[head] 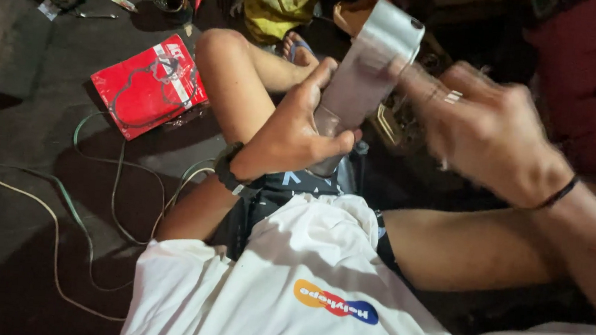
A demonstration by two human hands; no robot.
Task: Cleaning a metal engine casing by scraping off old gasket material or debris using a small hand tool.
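Metal part point(367, 69), grey, elongated: I see my left hand point(294, 135) clenched round its lower end, the rest rising above the grip. My right hand point(488, 134), blurred, touches its upper end; whether it clasps, I cannot tell.

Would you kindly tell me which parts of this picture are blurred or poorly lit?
Head view: the right hand is motion-blurred, the left hand on the grey metal part is sharp, the white shirt is brightly lit, and the floor is dim.
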